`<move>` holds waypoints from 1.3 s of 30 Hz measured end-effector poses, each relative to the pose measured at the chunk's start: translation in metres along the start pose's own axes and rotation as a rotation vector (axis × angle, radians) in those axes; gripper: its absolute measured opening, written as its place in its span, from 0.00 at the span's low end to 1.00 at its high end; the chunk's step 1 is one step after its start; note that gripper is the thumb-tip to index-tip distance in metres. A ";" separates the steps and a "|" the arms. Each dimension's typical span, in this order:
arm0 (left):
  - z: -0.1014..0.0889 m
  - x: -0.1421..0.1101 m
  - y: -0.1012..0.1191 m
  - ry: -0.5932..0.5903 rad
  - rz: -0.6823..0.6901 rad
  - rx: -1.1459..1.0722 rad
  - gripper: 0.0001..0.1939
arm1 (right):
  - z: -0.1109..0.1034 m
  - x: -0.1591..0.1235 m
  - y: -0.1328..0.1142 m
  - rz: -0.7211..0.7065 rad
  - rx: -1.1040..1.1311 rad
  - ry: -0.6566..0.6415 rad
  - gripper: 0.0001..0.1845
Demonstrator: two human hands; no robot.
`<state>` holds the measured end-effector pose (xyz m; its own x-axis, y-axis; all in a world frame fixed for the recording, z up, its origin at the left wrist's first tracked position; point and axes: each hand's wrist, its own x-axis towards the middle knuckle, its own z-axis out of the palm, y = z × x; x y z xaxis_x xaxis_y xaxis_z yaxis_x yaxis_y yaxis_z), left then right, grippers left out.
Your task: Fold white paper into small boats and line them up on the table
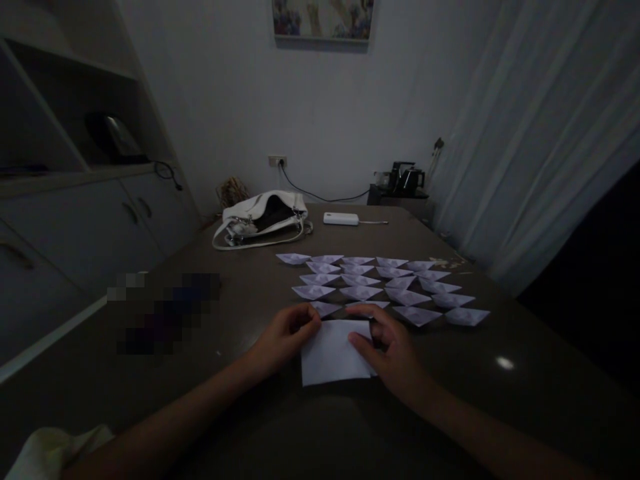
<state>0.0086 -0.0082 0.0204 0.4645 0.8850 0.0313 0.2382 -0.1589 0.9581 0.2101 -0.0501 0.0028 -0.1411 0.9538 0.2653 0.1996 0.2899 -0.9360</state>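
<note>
Nearest, a pale sleeve (pixel 55 453) shows at 7 o'clock. Ahead of it, taking 12 as straight away from the wearer, the sheet (pixel 335 357) sits between both hands above or on the table (pixel 260 273); whether it touches, I cannot tell. The left hand (pixel 287 333) pinches its 11 o'clock corner, thumb against curled fingers. The right hand (pixel 393 350) holds the 3 o'clock side in a looser, wider grip, thumb on top, index finger reaching past the far edge.

The step in hand looks like folding or squaring up. A clean crease would call for matched edges, one hand steadying while the other presses.

The sheet is white, plain and roughly rectangular, mostly flat; a sliver at its 4 o'clock corner suggests more than one layer.

Just beyond, from 11 to 2 o'clock, stand rows of white folded boats (pixel 361 293), the nearest partly behind the fingers. A pixelated patch (pixel 173 313) at 10 o'clock hides whatever lies there. Farther off are a bag (pixel 250 209) at 11 and a power bank (pixel 341 219) at 12.
</note>
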 end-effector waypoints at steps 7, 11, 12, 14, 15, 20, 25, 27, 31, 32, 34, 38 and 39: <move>0.000 0.000 0.000 -0.008 0.025 -0.028 0.15 | 0.000 0.000 -0.002 0.043 0.009 -0.016 0.17; 0.000 -0.001 0.000 -0.002 0.016 -0.044 0.16 | 0.000 -0.001 -0.003 0.071 0.010 -0.014 0.17; 0.000 -0.001 0.000 0.004 0.015 -0.046 0.16 | 0.000 -0.001 -0.003 0.062 0.012 -0.006 0.17; 0.000 0.000 -0.001 0.018 0.015 -0.048 0.16 | 0.000 0.000 -0.002 0.035 0.018 0.009 0.16; 0.000 0.000 -0.001 0.024 0.017 -0.049 0.16 | 0.000 0.000 -0.002 0.029 0.019 0.013 0.16; 0.001 0.002 -0.004 0.043 0.032 -0.057 0.16 | 0.000 -0.001 -0.003 0.068 0.038 0.007 0.17; 0.000 0.001 -0.002 0.039 0.017 -0.073 0.16 | 0.000 0.000 -0.002 0.059 0.035 0.022 0.17; 0.000 0.000 -0.001 0.046 0.018 -0.075 0.15 | 0.000 0.000 0.000 0.046 0.049 0.028 0.18; 0.000 -0.001 0.000 0.052 0.032 -0.078 0.15 | 0.000 0.000 0.002 0.072 0.068 0.019 0.19; 0.000 -0.001 0.000 0.052 0.036 -0.081 0.15 | 0.000 0.000 0.002 0.077 0.062 0.018 0.19; 0.000 0.000 -0.001 0.057 0.043 -0.086 0.15 | 0.000 -0.001 0.002 0.080 0.060 0.021 0.19; -0.001 0.001 -0.002 0.069 0.041 -0.095 0.14 | 0.000 -0.001 -0.001 0.086 0.075 0.038 0.19; -0.001 0.001 -0.002 0.072 0.039 -0.096 0.14 | 0.000 -0.001 -0.001 0.090 0.076 0.040 0.19</move>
<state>0.0081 -0.0064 0.0191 0.4081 0.9088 0.0864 0.1365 -0.1543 0.9785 0.2100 -0.0510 0.0037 -0.0864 0.9785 0.1873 0.1349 0.1978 -0.9709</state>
